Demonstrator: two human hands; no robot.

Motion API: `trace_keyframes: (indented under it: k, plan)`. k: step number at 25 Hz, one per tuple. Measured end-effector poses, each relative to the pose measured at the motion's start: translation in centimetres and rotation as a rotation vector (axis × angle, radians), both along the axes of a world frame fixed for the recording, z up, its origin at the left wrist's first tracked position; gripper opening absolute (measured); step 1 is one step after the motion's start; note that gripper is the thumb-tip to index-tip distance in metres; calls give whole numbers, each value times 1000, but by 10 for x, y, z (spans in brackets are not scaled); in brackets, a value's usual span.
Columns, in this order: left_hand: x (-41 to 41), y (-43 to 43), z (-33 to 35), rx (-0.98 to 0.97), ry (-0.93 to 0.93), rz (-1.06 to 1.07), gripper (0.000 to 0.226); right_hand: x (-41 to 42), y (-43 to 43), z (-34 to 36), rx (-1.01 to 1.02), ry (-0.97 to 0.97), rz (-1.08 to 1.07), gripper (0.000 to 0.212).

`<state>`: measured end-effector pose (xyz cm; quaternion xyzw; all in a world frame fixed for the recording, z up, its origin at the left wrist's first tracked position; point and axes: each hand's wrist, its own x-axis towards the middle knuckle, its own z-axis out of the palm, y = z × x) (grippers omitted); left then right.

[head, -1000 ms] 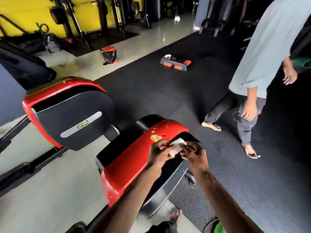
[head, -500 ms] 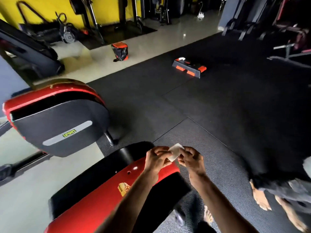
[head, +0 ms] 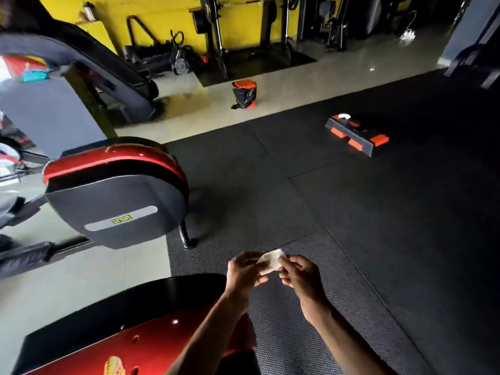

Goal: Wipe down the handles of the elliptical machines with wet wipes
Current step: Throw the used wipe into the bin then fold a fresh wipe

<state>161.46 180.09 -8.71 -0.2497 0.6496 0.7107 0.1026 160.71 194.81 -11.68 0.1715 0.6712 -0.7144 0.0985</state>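
From the head camera, the wipe [head: 270, 262] is a small white folded square held in the air between the two hands, above the dark floor mat [head: 351, 239]. The left hand [head: 243, 272] pinches its near left edge with curled fingers. The right hand [head: 300, 274] pinches the right edge, thumb and fingertips closed on it. Both hands are grasping the wipe and nothing else.

The wipe looks thin, limp and very light. Being wet, it will probably cling to itself and to skin, and could tear if pulled hard. It is best taken by two opposite corners and peeled apart gently, then laid flat across the palm side of the fingers so it can wrap a bar.

Below the left wrist is the red cover of the nearer machine [head: 151, 345]. A second machine [head: 116, 201] stands well beyond the left fingers. No handle is in view, so wiping looks not yet begun.
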Motion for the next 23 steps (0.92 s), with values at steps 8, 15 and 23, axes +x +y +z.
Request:
trace_keyframes:
  k: [8, 15, 23]
  plan:
    - [-99, 2, -1, 57, 10, 272, 20, -134, -4, 0, 23, -3, 215, 10]
    - [-202, -80, -24, 144, 102, 525, 24, -273, -101, 0, 26, -12, 478, 8]
    - [-246, -227, -16, 155, 175, 915, 22, -357, -301, 12, 50, 6, 889, 7]
